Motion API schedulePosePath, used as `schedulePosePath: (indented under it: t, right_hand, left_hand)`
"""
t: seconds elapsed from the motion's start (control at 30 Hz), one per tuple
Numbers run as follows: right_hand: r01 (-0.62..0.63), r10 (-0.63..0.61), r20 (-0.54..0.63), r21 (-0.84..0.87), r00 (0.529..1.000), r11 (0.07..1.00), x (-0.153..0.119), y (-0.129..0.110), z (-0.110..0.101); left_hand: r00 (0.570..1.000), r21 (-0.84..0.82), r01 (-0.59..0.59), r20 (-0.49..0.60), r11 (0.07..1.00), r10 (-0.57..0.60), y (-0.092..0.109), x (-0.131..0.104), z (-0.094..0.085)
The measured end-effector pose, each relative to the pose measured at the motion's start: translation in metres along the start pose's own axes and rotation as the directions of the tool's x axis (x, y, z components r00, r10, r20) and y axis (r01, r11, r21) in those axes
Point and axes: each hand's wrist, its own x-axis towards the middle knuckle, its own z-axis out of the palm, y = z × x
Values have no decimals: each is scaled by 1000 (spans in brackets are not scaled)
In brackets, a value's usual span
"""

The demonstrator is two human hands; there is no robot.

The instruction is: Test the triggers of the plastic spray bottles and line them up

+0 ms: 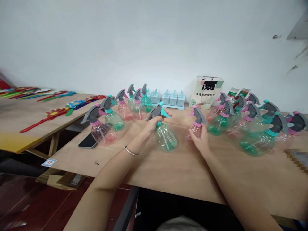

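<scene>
Head view: the held green bottle tilts, top leftward.

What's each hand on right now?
Left hand: on green spray bottle. Right hand: on pink spray bottle. Phone on table, left side.

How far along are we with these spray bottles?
Looks done: the left-side bottles and right-side bottles wear spray heads. In hand: the left hand grips a green bottle, the right hand a pink bottle. Left to do: I can't tell; no headless bottle shows.
</scene>
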Motion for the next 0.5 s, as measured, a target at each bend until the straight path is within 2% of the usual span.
schedulePosePath:
  t: [0.1, 0.27, 0.5]
  right_hand:
    - [2, -3, 19, 9, 1000, 1000, -4, -5, 2]
    - [8, -8, 30, 0, 1000, 1000, -6, -11, 3]
    - [6, -7, 51, 27, 999, 1000, -7, -14, 4]
  left_hand:
    - [999, 18, 14, -52, 1000, -13, 0, -2, 1]
    - [999, 29, 19, 36, 999, -20, 2, -5, 5]
    - [998, 99, 48, 22, 994, -51, -3, -4, -1]
